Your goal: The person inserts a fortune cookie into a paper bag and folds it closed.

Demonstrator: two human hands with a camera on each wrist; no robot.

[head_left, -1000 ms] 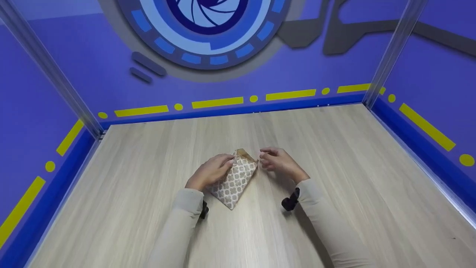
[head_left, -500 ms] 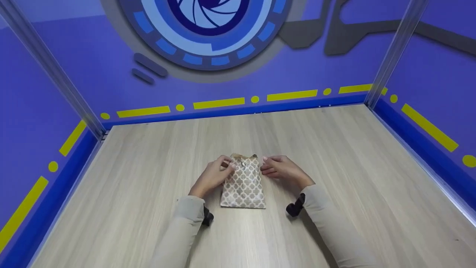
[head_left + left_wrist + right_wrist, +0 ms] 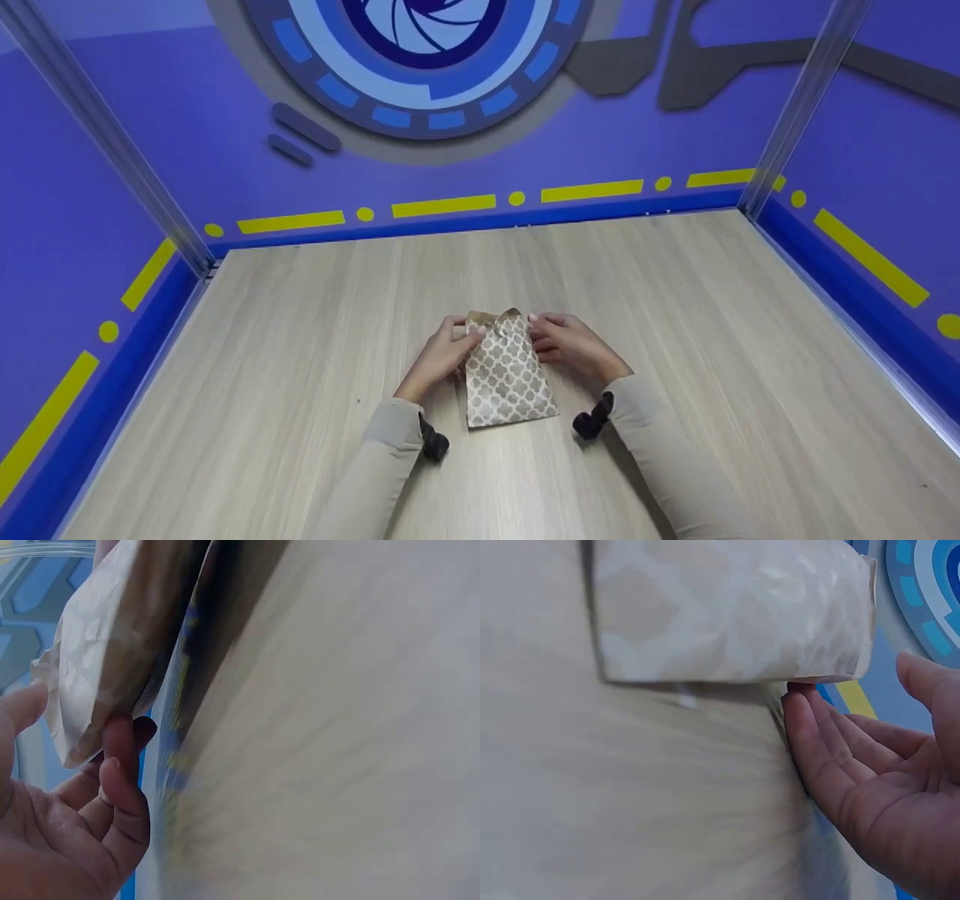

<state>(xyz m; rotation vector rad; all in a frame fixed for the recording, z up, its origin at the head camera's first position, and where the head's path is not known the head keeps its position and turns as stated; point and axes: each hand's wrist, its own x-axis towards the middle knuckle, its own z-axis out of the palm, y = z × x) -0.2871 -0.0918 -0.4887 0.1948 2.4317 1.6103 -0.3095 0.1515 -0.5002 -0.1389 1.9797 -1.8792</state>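
A flat paper bag (image 3: 510, 375) with a tan and white quatrefoil pattern lies on the wooden table, its creased brown mouth (image 3: 484, 318) pointing away from me. My left hand (image 3: 439, 356) pinches the bag's upper left edge, thumb on the patterned face and fingers behind; the left wrist view shows the same bag (image 3: 90, 652) between thumb and curled fingers. At the upper right edge is my right hand (image 3: 574, 345). In the right wrist view its fingertips (image 3: 801, 716) reach under the bag's edge, while the thumb stands apart from the paper.
The wood-grain table (image 3: 315, 337) spreads around the bag. Blue panels with yellow marks (image 3: 442, 205) wall it at the back and both sides. Black wrist cameras (image 3: 592, 421) are strapped below the hands.
The bag has turned from a slant to nearly upright, then shifted slightly right with its base swung right. My left hand moved right with it; the right hand now meets its edge.
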